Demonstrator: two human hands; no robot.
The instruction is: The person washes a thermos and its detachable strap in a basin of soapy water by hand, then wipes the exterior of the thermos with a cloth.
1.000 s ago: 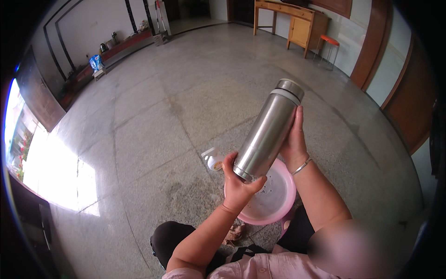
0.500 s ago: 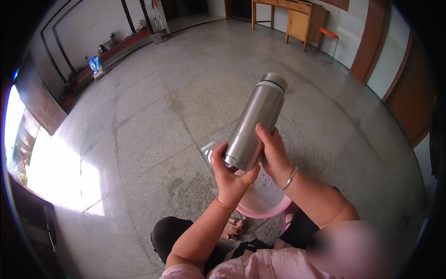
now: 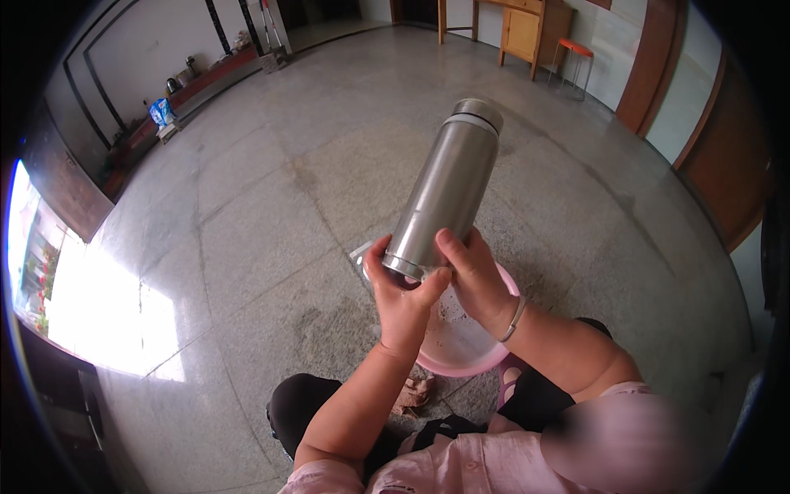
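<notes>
A brushed steel thermos flask (image 3: 443,185) is held tilted in front of me, its lidded end up and leaning right, away from me. My left hand (image 3: 403,309) is closed round its bottom end, thumb and fingers on either side of the base. Lower down the flask's right side, my right hand (image 3: 477,280) grips it with the thumb along the steel; a silver bangle is on that wrist. Beneath both hands, a pink-rimmed basin (image 3: 465,369) stands on the floor with whitish water and dark specks in it. My hands partly cover the basin.
A crumpled brown cloth (image 3: 413,395) lies on the floor near my knees. Left of the basin, a pale slotted object (image 3: 360,255) is mostly hidden. Far off stand a wooden desk (image 3: 527,37), an orange-topped stool (image 3: 573,51) and a blue-and-white bag (image 3: 161,113).
The flask has shifted up and slightly left in view. My right hand sits closer to its base than before, while my left hand stays on the bottom end.
</notes>
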